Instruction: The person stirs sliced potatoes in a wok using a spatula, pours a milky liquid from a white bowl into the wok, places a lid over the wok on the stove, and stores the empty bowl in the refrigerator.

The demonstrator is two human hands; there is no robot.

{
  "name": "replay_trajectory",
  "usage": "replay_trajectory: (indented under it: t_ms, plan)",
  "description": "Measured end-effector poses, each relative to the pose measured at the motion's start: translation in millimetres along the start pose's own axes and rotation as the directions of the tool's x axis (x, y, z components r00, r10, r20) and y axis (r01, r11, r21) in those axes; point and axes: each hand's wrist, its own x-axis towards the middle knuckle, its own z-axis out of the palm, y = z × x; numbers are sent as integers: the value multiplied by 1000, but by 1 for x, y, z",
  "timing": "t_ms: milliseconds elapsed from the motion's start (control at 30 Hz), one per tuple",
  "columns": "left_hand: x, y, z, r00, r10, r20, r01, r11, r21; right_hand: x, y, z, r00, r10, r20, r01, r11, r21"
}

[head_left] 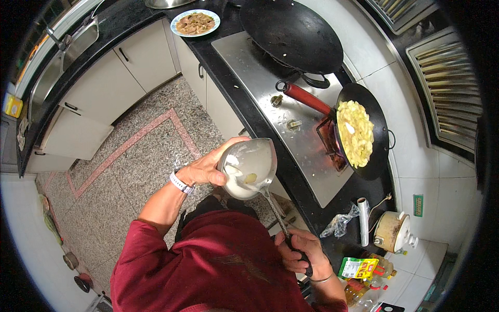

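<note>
My left hand [208, 169], with a white band at the wrist, is closed on the rim of a pale bowl [240, 193]. Inside the bowl lie something white and a small yellowish piece. My right hand [303, 251] is wrapped around the black handle of a metal wok spatula [274, 208]. Its shaft runs up to the bowl, and its head appears to overlap the bowl's inside; the exact contact is hard to make out. Sliced pale-yellow food [355, 132] fills a black pan [382, 162] with a red handle, over a lit burner at the right.
A large black wok [291, 34] stands on the steel stove [244, 62]. Beyond it is a plate of cooked food [195, 23]. Plastic wrap [363, 221], a small cooker [390, 231], a yellow-green packet [358, 268] and oil bottles crowd the near right counter. A sink [80, 44] lies far left.
</note>
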Motion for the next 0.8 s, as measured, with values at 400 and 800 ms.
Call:
replay_trajectory:
  t_ms: [400, 800]
  plan:
    - [32, -18, 14, 987, -101, 127, 116, 986, -122, -11, 3, -38, 997, -68, 33, 65, 993, 95]
    - [64, -43, 22, 944, -255, 208, 310, 901, -305, -16, -2, -80, 977, -160, 141, 118, 956, 269]
